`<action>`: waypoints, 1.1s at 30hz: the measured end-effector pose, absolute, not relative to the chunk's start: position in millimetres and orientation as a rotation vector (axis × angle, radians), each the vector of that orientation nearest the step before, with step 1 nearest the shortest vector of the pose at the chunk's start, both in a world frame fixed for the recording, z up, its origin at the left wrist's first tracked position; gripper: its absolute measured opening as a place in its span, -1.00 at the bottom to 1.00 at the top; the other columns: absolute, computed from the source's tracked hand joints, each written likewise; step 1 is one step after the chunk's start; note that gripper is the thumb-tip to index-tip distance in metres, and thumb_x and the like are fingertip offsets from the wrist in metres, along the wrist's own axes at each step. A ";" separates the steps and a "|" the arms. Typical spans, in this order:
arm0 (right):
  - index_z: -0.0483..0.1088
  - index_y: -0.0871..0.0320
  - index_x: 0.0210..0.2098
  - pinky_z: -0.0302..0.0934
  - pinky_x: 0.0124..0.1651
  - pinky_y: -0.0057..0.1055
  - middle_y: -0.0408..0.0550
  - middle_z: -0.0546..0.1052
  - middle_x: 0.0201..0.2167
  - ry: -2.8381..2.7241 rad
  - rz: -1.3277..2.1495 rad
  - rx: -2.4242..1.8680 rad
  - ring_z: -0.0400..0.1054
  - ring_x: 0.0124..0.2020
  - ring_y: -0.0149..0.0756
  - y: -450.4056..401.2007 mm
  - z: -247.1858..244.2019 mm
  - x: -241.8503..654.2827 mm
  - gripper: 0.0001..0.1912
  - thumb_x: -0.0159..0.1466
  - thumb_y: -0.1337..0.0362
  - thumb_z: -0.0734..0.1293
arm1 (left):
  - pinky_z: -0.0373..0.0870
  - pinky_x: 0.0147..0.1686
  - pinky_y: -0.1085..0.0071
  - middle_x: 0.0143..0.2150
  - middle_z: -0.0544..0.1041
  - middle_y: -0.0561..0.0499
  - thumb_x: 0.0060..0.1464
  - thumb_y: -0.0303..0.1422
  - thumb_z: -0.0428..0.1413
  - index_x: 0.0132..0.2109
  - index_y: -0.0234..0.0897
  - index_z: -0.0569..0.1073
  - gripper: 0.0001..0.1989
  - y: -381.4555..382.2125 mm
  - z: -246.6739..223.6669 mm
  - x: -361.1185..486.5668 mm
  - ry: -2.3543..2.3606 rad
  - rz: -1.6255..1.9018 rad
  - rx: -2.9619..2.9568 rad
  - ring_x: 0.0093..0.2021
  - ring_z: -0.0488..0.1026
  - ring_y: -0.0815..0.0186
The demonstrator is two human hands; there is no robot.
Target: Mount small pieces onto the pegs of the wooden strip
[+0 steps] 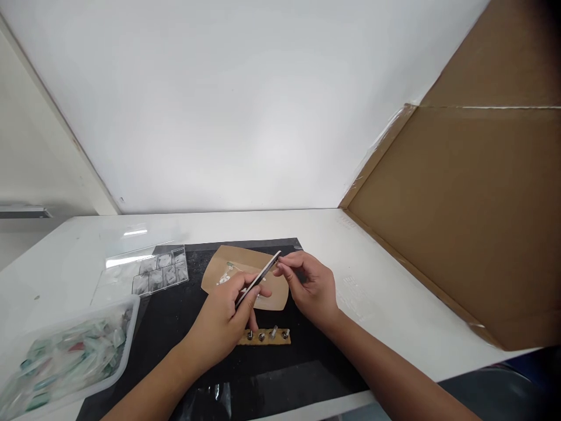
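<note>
My left hand (223, 316) grips a thin, flat strip (258, 279), dark with a pale edge, which slants up to the right. At the strip's upper end is my right hand (309, 286), its thumb and forefinger pinched together; what they hold, if anything, is too small to name. Below the strip lies a brown paper sheet (276, 301) with small white pieces (224, 278) on it. Under my left hand's fingers, a narrow tan strip (267, 340) carries several small metal and clear parts. Both the sheet and the tan strip rest on a black mat (307, 362).
A plastic tub (131, 321) of green and clear packets stands at the left. Behind it, an open clear compartment case (160, 273) holds small bags. A large cardboard panel (460, 222) rises along the right side, and a white wall (219, 117) stands behind the table.
</note>
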State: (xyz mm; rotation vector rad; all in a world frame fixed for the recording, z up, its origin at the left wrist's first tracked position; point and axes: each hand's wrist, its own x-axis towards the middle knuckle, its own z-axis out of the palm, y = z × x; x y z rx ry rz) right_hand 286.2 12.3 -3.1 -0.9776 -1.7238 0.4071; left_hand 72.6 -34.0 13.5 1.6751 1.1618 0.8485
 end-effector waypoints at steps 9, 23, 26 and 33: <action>0.37 0.02 -0.24 0.38 -0.27 -0.27 -0.01 0.62 -0.27 -1.908 0.048 -1.038 0.56 -0.23 -0.19 9.0 -4.0 281.2 -0.87 0.49 0.23 0.30 | 0.36 -0.45 0.47 -0.52 0.55 0.13 0.41 -0.11 0.09 -0.06 -0.18 0.63 -0.70 -31.7 19.8 70.9 1.272 0.992 1.796 -0.53 0.55 0.37; 0.20 0.05 -0.31 0.11 -0.32 -0.31 -0.14 0.50 -0.41 -2.003 -0.164 -0.965 0.35 -0.44 -0.31 13.5 -2.2 271.3 -0.77 0.48 0.36 0.29 | 0.36 -0.49 0.51 -0.59 0.48 0.15 0.43 -0.35 0.07 -0.16 -0.26 0.67 -0.72 -28.9 14.4 70.7 1.209 1.226 2.134 -0.62 0.44 0.45; 0.19 0.05 -0.32 0.09 -0.32 -0.30 -0.14 0.48 -0.42 -1.953 -0.200 -0.999 0.35 -0.44 -0.30 13.6 -3.3 270.7 -0.77 0.47 0.36 0.29 | 0.33 -0.52 0.52 -0.63 0.45 0.17 0.42 -0.36 0.07 -0.16 -0.26 0.69 -0.72 -29.0 14.7 71.3 1.231 1.240 2.142 -0.65 0.39 0.45; 0.18 0.06 -0.34 0.06 -0.28 -0.28 -0.17 0.47 -0.46 -1.969 -0.212 -1.002 0.33 -0.47 -0.32 15.3 -0.1 266.9 -0.74 0.47 0.37 0.28 | 0.32 -0.54 0.51 -0.65 0.43 0.17 0.41 -0.34 0.08 -0.18 -0.26 0.71 -0.70 -29.2 14.6 71.0 1.304 1.231 2.107 -0.67 0.36 0.45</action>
